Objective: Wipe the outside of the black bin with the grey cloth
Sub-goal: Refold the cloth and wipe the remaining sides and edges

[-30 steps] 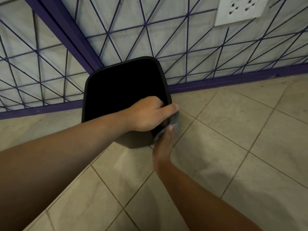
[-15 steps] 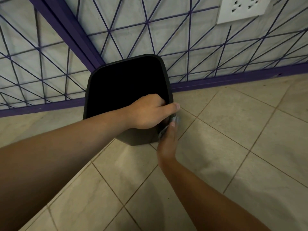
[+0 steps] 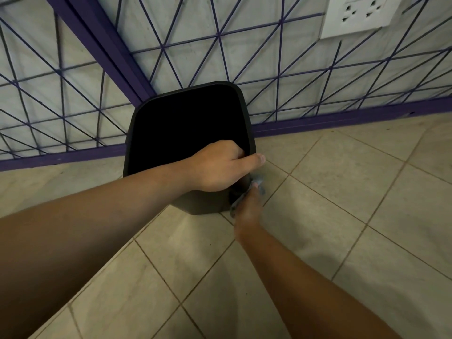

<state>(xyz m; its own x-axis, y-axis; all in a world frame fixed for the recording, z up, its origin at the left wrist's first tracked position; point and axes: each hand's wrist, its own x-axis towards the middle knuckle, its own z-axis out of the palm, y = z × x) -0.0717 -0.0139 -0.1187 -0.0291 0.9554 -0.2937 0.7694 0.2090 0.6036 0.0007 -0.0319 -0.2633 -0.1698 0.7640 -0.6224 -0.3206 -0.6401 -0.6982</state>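
The black bin (image 3: 188, 123) stands on the tiled floor against the purple-lined wall, its dark opening facing up at me. My left hand (image 3: 217, 166) grips its near right rim, fingers curled inside and thumb stretched along the outside edge. Just below, my right hand (image 3: 248, 207) presses the grey cloth (image 3: 259, 183) against the bin's right outer side near the front corner. Only small folds of the cloth show around the fingers; the rest is hidden by the hand and the bin.
A wall with a purple diagonal line pattern and a purple skirting (image 3: 342, 118) runs behind the bin. A white socket plate (image 3: 357, 14) sits high on the right. Beige floor tiles (image 3: 342, 216) spread to the right and toward me.
My right hand with the cloth has slid a little along the bin's right side, showing less cloth than before. The left hand keeps its grip on the rim.
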